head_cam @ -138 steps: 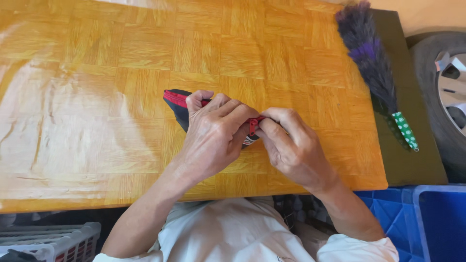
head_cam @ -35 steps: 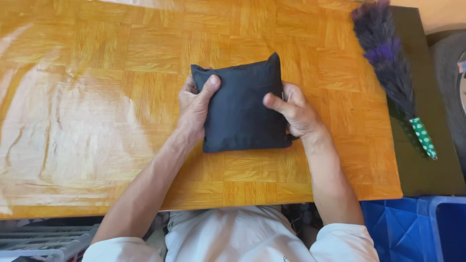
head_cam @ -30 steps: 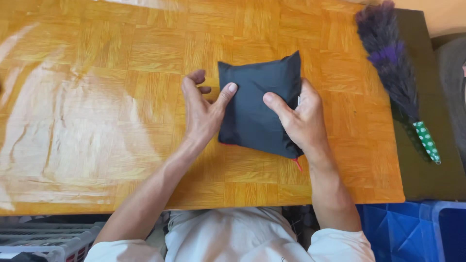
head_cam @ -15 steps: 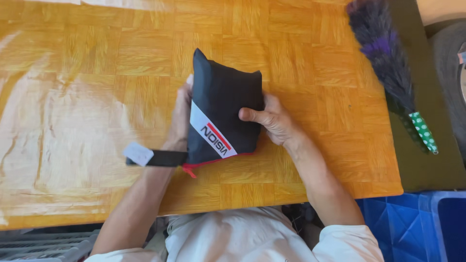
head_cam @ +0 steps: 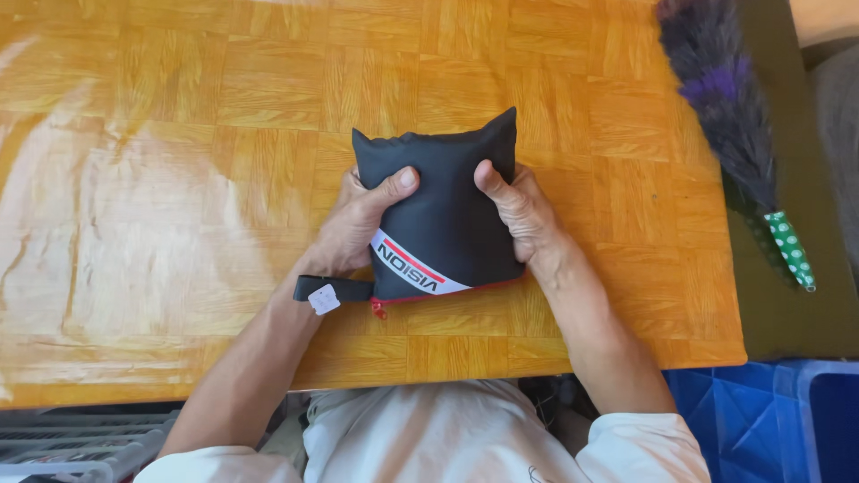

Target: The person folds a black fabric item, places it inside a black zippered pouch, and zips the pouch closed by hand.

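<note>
Both hands clamped on a stuffed black pouch [head_cam: 438,210] sitting mid-tabletop [head_cam: 179,179]: left hand [head_cam: 358,224] squeezing the 9 o'clock side, thumb over the front, right hand [head_cam: 523,215] gripping the 3 o'clock side. White-and-red stripe plus red zipper edge along the bottom. Black strap with small white tag [head_cam: 324,299] sticking out at 8 o'clock. Purple feather duster [head_cam: 729,116] lying well apart at 2 o'clock. Blue bin [head_cam: 769,420] at 5 o'clock below the tabletop.

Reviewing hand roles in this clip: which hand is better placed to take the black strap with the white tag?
Probably the left hand. The strap juts from the dark pouch just below that wrist, while the right hand grips the pouch's far side, away from it.
</note>
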